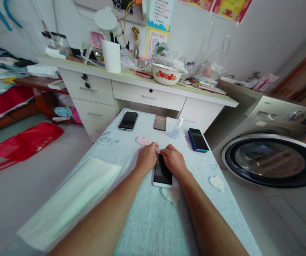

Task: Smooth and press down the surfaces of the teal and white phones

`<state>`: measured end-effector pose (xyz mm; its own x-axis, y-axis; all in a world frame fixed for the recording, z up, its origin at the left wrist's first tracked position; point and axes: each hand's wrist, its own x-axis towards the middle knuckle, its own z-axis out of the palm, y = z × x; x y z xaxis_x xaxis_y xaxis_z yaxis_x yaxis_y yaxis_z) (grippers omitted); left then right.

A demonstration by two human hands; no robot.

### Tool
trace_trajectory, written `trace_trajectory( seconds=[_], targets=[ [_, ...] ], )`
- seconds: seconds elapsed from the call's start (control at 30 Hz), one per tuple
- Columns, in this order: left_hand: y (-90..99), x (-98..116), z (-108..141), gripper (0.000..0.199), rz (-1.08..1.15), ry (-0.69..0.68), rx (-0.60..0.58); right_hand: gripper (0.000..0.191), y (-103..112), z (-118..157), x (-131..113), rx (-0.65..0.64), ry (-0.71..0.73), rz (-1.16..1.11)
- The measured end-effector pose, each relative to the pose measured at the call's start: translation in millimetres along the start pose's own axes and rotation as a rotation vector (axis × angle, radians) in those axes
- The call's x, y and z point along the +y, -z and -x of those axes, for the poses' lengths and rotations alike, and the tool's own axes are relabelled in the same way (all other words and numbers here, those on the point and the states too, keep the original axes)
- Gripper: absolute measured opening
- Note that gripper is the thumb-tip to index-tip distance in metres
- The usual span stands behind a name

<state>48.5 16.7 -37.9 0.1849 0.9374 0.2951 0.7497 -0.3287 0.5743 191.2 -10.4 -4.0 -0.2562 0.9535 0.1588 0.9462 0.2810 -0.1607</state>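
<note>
A white-edged phone with a dark screen (162, 172) lies on the cloth-covered table between my two forearms. At its far left corner is my left hand (146, 156), fingers curled together. My right hand (173, 158) bends over the far right corner, with its fingertips at the phone's top edge. Beyond the hands are a phone case (160, 122) and a small clear spray bottle (176, 128). A black phone (128, 121) rests at the far left of the table, and a blue-edged phone (198, 140) lies to the right.
Folded whitish cloth or paper (73, 202) lies along the table's left side. Behind stands a white desk (89, 101) bearing a flowered bowl (166, 75) and a paper roll (111, 57). A washing machine (272, 122) is at the right, a red bag (27, 140) on the left floor.
</note>
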Motion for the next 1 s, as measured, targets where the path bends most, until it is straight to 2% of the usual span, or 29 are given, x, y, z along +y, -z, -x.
trace_trajectory(
  seconds=[0.17,0.63,1.0],
  targets=[
    [1.0,0,0,0.031,-0.004,-0.017,-0.007,0.026,3,2,3,0.012,-0.022,0.013],
    [0.0,0,0,0.031,-0.016,-0.002,0.001,0.029,-4,-4,-5,-0.004,0.036,-0.024],
    [0.6,1,0,0.025,-0.012,-0.027,-0.020,0.027,12,5,7,-0.040,-0.082,0.049]
  ],
)
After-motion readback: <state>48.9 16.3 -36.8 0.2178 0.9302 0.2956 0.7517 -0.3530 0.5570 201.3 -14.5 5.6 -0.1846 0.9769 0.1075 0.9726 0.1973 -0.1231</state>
